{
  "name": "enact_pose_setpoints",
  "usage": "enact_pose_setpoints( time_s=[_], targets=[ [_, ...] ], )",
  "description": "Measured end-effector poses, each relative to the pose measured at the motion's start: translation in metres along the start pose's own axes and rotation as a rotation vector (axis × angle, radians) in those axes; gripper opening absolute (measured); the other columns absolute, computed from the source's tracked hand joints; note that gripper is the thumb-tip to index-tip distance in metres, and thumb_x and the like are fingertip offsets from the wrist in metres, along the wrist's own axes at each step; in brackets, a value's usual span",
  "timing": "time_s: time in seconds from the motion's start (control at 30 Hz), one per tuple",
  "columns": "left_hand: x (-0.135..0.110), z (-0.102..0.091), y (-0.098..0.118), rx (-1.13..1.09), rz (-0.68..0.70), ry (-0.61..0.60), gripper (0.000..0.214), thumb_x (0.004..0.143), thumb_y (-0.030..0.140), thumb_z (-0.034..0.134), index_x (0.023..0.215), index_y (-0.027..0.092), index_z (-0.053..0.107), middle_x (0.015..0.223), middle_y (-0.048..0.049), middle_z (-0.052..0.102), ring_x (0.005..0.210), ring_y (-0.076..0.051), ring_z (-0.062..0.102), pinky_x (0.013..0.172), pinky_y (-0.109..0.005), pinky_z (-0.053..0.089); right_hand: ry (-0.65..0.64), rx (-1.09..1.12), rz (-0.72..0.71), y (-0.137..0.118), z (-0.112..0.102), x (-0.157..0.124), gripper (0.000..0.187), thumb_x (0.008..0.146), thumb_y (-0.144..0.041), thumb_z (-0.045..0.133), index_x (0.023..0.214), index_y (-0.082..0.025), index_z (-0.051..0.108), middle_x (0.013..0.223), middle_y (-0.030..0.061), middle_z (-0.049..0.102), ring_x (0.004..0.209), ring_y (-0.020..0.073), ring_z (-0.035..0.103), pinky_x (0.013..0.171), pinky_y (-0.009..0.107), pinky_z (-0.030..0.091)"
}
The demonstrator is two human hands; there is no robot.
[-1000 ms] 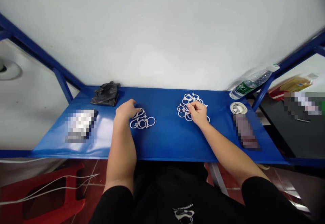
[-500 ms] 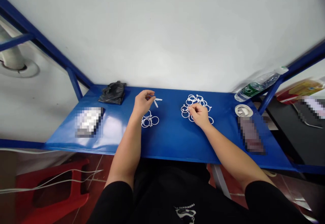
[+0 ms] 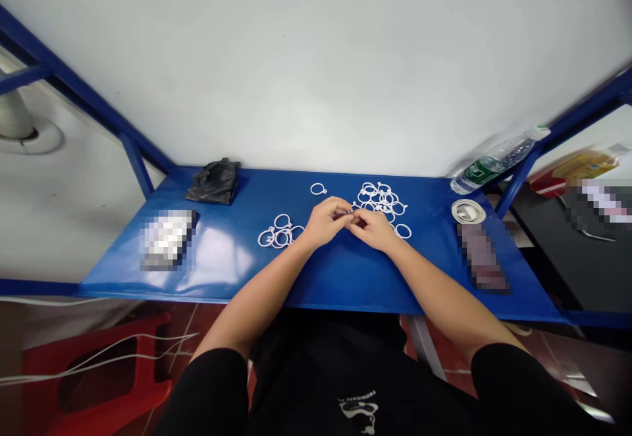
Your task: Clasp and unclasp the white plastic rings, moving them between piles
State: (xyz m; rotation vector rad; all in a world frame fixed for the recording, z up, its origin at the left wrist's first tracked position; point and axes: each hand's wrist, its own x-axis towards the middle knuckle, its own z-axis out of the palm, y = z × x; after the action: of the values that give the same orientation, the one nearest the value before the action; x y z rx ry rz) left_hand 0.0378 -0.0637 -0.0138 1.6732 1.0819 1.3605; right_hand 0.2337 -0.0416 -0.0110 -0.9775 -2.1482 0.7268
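My left hand (image 3: 324,220) and my right hand (image 3: 371,228) meet over the middle of the blue table (image 3: 326,271), fingers pinched together on a small white ring (image 3: 351,215) between them. A heap of several white rings (image 3: 381,200) lies just behind my right hand. A smaller group of white rings (image 3: 280,235) lies to the left of my left hand. One single ring (image 3: 318,190) lies alone near the wall.
A crumpled black bag (image 3: 213,181) sits at the back left. A plastic water bottle (image 3: 496,159) lies at the back right, with a white tape roll (image 3: 468,211) in front of it. A red stool (image 3: 93,370) stands on the floor at the left.
My left hand left the small ring group, lifted a ring toward the wall, let it go there, then came right to meet my right hand. My right hand moved slightly left off the heap.
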Motion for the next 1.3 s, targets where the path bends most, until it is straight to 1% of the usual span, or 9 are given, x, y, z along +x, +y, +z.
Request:
enact_pose_setpoints(
  time_s=[0.1, 0.2, 0.27, 0.37, 0.53, 0.63, 1.03, 1.17, 1.3],
  targets=[
    [0.001, -0.002, -0.003, -0.131, -0.087, 0.017, 0.032, 0.089, 0.039, 0.078, 0.111, 0.017, 0.07, 0.094, -0.0072, 0.076, 0.076, -0.016, 0.074, 0.07, -0.03, 0.063, 0.054, 0.023, 0.01, -0.003, -0.001, 0.001, 0.016, 0.094, -0.035, 0.068, 0.101, -0.026, 0.079, 0.082, 0.0013, 0.08, 0.063, 0.0169, 0.069, 0.062, 0.029, 0.051],
    [0.002, -0.003, -0.002, -0.153, -0.018, 0.055, 0.032, 0.089, 0.04, 0.08, 0.108, 0.017, 0.07, 0.107, -0.011, 0.075, 0.087, -0.019, 0.077, 0.076, -0.032, 0.065, 0.112, 0.011, 0.011, -0.004, -0.002, 0.001, 0.019, 0.095, -0.035, 0.068, 0.105, -0.027, 0.081, 0.086, 0.0024, 0.081, 0.065, 0.0177, 0.07, 0.064, 0.03, 0.053],
    [0.002, -0.004, 0.001, -0.069, 0.075, 0.083, 0.026, 0.091, 0.04, 0.078, 0.102, 0.017, 0.072, 0.115, -0.0121, 0.073, 0.095, -0.019, 0.076, 0.078, -0.032, 0.065, 0.138, -0.01, 0.003, -0.003, -0.002, 0.001, 0.018, 0.095, -0.036, 0.068, 0.101, -0.028, 0.083, 0.083, 0.0021, 0.081, 0.065, 0.0181, 0.07, 0.064, 0.031, 0.053],
    [0.002, -0.007, 0.004, 0.089, 0.165, 0.084, 0.022, 0.096, 0.04, 0.072, 0.098, 0.019, 0.074, 0.111, -0.0106, 0.074, 0.097, -0.018, 0.074, 0.076, -0.03, 0.064, 0.164, -0.01, -0.013, 0.001, -0.002, 0.001, 0.018, 0.096, -0.038, 0.069, 0.095, -0.029, 0.084, 0.083, 0.002, 0.081, 0.067, 0.019, 0.071, 0.066, 0.032, 0.054],
    [0.003, -0.014, 0.001, 0.3, 0.274, -0.024, 0.02, 0.101, 0.038, 0.068, 0.101, 0.022, 0.079, 0.1, -0.0077, 0.075, 0.087, -0.016, 0.072, 0.077, -0.031, 0.061, 0.193, 0.028, 0.012, 0.004, -0.003, 0.001, 0.019, 0.097, -0.042, 0.069, 0.099, -0.031, 0.085, 0.081, 0.0019, 0.081, 0.071, 0.0215, 0.074, 0.07, 0.034, 0.058],
    [0.003, -0.015, -0.001, 0.367, 0.302, -0.031, 0.021, 0.102, 0.039, 0.067, 0.101, 0.024, 0.081, 0.099, -0.007, 0.075, 0.089, -0.016, 0.072, 0.081, -0.031, 0.059, 0.163, 0.033, 0.007, 0.002, -0.002, 0.0, 0.021, 0.1, -0.042, 0.066, 0.103, -0.032, 0.084, 0.081, 0.0017, 0.08, 0.072, 0.0217, 0.075, 0.071, 0.035, 0.058],
    [0.001, -0.008, 0.002, 0.419, 0.275, -0.036, 0.027, 0.106, 0.039, 0.06, 0.092, 0.021, 0.076, 0.092, -0.0064, 0.073, 0.086, -0.017, 0.069, 0.08, -0.03, 0.056, 0.124, -0.02, 0.016, -0.003, -0.005, -0.001, 0.022, 0.102, -0.035, 0.062, 0.097, -0.028, 0.083, 0.083, 0.0028, 0.081, 0.078, 0.0222, 0.077, 0.075, 0.035, 0.058],
    [0.007, -0.014, -0.004, 0.559, 0.317, -0.036, 0.028, 0.106, 0.04, 0.058, 0.098, 0.02, 0.078, 0.098, -0.009, 0.076, 0.095, -0.02, 0.071, 0.091, -0.036, 0.055, 0.248, -0.084, -0.024, 0.002, -0.004, 0.001, 0.02, 0.1, -0.036, 0.065, 0.099, -0.028, 0.083, 0.09, 0.0036, 0.083, 0.08, 0.0231, 0.078, 0.078, 0.036, 0.06],
    [0.01, -0.027, -0.009, 0.859, 0.099, -0.024, 0.03, 0.105, 0.033, 0.058, 0.126, 0.021, 0.075, 0.136, -0.0137, 0.071, 0.132, -0.03, 0.061, 0.114, -0.048, 0.046, 0.452, -0.113, -0.026, 0.011, -0.006, 0.004, 0.019, 0.097, -0.038, 0.068, 0.101, -0.025, 0.082, 0.088, 0.0035, 0.083, 0.076, 0.021, 0.078, 0.075, 0.035, 0.062]
  ],
)
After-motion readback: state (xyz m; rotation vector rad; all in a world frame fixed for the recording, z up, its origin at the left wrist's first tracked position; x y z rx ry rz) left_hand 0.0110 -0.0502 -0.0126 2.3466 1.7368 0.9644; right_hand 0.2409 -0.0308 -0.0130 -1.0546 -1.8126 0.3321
